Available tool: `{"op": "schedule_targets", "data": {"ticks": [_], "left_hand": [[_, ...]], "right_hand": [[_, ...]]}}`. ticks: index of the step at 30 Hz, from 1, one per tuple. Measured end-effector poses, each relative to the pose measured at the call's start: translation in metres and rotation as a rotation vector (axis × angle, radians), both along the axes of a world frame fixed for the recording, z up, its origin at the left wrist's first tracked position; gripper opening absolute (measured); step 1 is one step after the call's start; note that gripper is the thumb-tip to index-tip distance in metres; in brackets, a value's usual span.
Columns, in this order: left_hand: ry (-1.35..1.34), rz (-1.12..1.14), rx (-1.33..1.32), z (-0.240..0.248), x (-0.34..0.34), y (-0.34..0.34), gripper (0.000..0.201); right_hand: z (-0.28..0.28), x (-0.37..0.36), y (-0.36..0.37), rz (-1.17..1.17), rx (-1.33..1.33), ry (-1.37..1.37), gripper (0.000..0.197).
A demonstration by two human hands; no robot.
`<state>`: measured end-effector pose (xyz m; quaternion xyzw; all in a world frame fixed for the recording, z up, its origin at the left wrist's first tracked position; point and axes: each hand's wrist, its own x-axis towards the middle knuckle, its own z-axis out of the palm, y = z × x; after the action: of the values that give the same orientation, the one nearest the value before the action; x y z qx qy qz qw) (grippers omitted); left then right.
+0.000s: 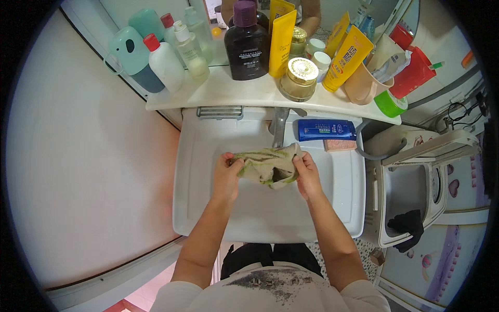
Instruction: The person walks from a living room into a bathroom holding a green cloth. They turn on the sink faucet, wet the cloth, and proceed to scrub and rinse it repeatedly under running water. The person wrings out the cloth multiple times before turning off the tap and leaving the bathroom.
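Note:
A crumpled beige and green cloth [260,165] is stretched between my two hands, above the white sink [249,218]. My left hand [227,174] is closed on its left end, the thumb lying on top. At the opposite end my right hand [306,176] pinches the cloth near a raised corner. A dark fold or gap shows in the cloth's lower right part. Just behind it stands the metal faucet [279,127], partly under the shelf's edge.
A blue bottle [326,130] lies on the sink's back right rim, over a pink block [340,145]. Bottles, jars and tubes crowd the white shelf [218,96]. To the right stands an open washing machine [377,208], a black cloth [408,229] hanging over its edge.

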<state>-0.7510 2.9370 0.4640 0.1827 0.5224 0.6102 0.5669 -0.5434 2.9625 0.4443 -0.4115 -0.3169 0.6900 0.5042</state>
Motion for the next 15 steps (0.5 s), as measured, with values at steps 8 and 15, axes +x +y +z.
{"op": "schedule_targets", "data": {"ticks": [8, 15], "left_hand": [[1.106, -0.462, 0.387, 0.011, -0.024, -0.005, 0.026], [1.439, -0.741, 0.396, 0.014, -0.018, -0.004, 0.032]], "right_hand": [[0.029, 0.045, -0.001, 0.157, 0.146, -0.423, 0.012], [0.072, 0.044, -0.012, 0.142, 0.125, -0.349, 0.023]]}}
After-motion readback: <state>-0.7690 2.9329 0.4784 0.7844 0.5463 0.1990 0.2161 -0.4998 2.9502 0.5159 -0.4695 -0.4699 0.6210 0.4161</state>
